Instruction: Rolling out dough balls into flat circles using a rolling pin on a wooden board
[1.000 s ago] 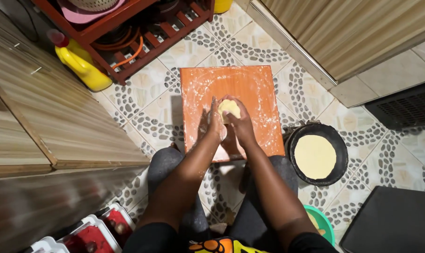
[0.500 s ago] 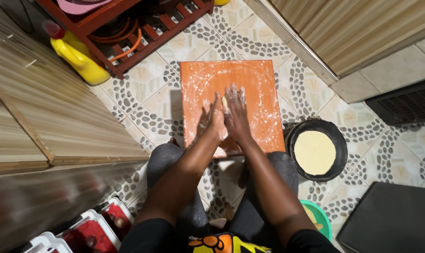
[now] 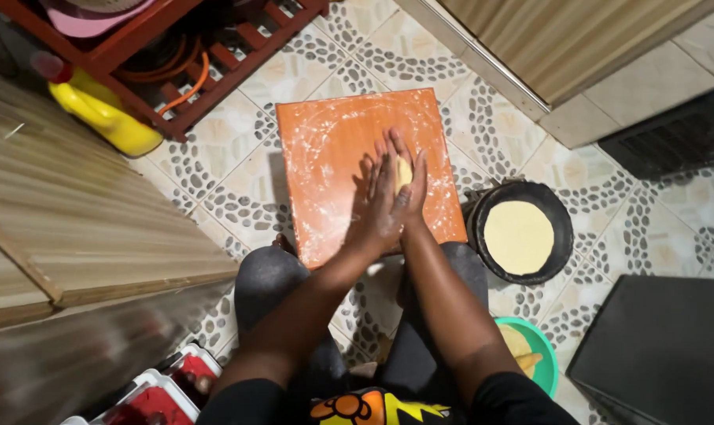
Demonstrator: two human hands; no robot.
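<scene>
A small pale yellow dough ball (image 3: pixel 402 171) is pressed between my two palms above an orange floured board (image 3: pixel 325 149) that lies on the tiled floor. My left hand (image 3: pixel 379 201) lies flat against the ball's left side, fingers pointing away from me. My right hand (image 3: pixel 414 189) presses it from the right. Only a sliver of dough shows between the fingers. My knees frame the board's near edge.
A black round pan (image 3: pixel 557 212) holding a flat yellow dough disc (image 3: pixel 519 237) sits right of the board. A green bowl (image 3: pixel 544 350) with dough is by my right knee. A yellow jug (image 3: pixel 105 118) and red rack (image 3: pixel 215 55) stand at far left; a dark box (image 3: pixel 664 346) lies right.
The hands first held the ball in view over the board, then closed palm to palm over it. Now they are still together, fingers extended, with the dough showing between them.
</scene>
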